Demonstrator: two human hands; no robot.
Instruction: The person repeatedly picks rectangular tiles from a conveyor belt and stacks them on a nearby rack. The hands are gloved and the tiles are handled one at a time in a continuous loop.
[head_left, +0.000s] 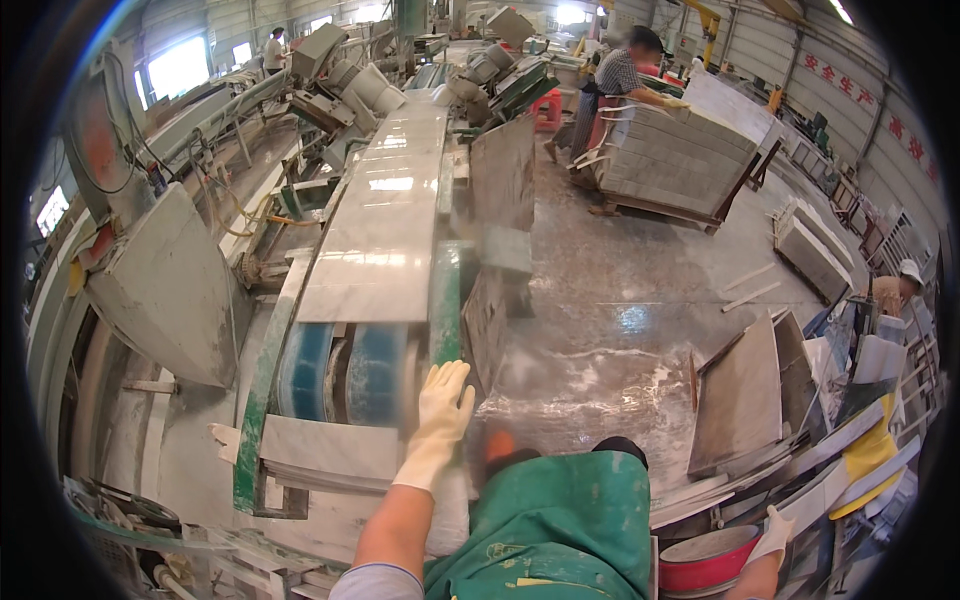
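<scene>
My left hand (441, 412), in a pale rubber glove, reaches forward over the green side rail (446, 310) of a roller conveyor. Its fingers are stretched out and hold nothing. A glossy white-grey stone slab (375, 235) lies on the conveyor just beyond that hand, its near end by the blue belt rollers (375, 375). Low at my right side hangs my gloved right hand (772, 538), beside a red round tub (708, 560). Its fingers look loosely extended, with nothing visible in them.
Stacked pale slabs (330, 450) lie at the conveyor's near end. Stone panels (740, 395) lean at the right. A co-worker (625, 80) bends over a large slab stack (680, 160). Another person (895, 287) is at far right. Wet floor (590, 360) lies between. Polishing machines (365, 85) stand ahead.
</scene>
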